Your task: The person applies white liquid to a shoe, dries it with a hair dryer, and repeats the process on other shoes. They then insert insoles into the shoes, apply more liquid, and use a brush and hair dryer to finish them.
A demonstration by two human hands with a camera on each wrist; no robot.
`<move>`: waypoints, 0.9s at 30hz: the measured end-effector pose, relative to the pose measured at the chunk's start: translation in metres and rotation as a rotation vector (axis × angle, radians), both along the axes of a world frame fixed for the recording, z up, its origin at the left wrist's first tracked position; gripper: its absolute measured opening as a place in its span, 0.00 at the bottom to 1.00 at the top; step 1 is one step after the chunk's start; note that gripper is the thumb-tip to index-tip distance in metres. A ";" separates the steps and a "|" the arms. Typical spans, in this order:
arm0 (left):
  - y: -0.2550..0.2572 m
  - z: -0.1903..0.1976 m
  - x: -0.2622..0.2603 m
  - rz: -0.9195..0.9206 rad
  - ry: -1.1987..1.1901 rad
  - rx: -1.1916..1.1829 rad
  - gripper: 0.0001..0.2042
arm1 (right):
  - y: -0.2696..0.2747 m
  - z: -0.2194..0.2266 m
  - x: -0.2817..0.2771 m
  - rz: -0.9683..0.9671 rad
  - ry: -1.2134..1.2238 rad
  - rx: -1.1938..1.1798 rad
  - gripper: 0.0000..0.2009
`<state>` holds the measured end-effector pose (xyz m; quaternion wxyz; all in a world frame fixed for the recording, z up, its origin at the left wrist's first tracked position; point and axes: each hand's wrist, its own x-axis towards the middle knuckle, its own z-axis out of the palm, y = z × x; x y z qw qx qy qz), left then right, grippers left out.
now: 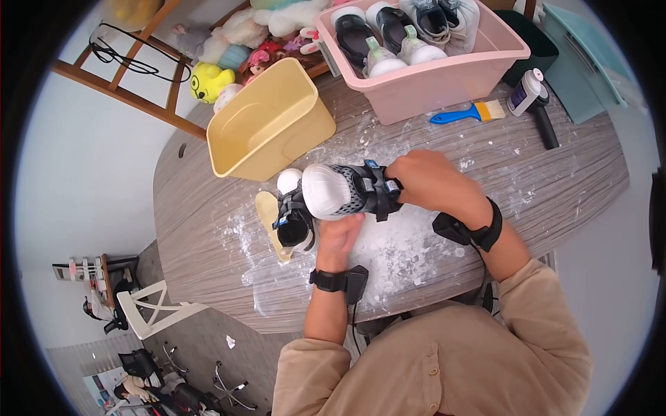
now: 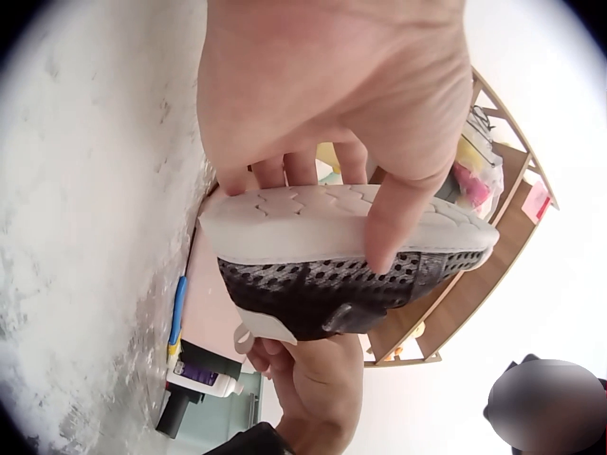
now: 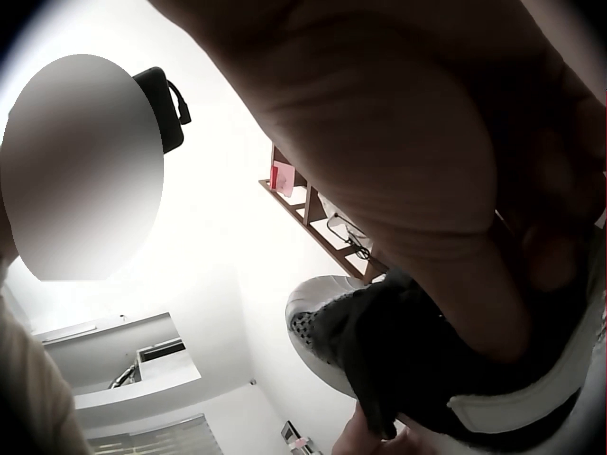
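A black mesh sneaker [image 1: 354, 191] with a white toe cap, white sole and dark straps is held above the table. My left hand [image 1: 340, 234] grips it from below; in the left wrist view the thumb lies along the mesh side and the fingers reach round the patterned white sole [image 2: 303, 218]. At the heel end, my right hand [image 1: 433, 182] grips the sneaker, its thumb at the dark opening in the right wrist view and its other fingers partly hidden in shadow. A matching sneaker [image 1: 296, 215] stands just left, beside a pale yellow insole-shaped piece [image 1: 269, 220].
White powder [image 1: 395, 256] is scattered over the wood-patterned table [image 1: 555, 173]. Behind stand a yellow bin [image 1: 270, 132] and a pink tub [image 1: 423, 90] full of shoes. A blue-handled brush [image 1: 468, 113], a white bottle [image 1: 525, 91] and a black-handled tool [image 1: 544, 125] lie back right.
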<state>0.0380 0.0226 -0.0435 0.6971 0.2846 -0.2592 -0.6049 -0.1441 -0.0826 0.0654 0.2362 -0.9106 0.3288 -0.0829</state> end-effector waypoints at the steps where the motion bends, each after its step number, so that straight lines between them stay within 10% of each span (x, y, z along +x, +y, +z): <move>1: 0.001 0.001 0.001 -0.009 0.014 0.009 0.36 | -0.001 0.001 0.001 0.011 0.028 0.016 0.06; 16: -0.002 -0.001 -0.004 -0.046 -0.292 0.156 0.45 | -0.011 -0.016 0.008 0.152 0.297 0.225 0.06; 27: 0.004 0.004 0.006 0.072 -0.265 0.117 0.43 | -0.008 -0.014 0.012 0.082 0.023 0.267 0.07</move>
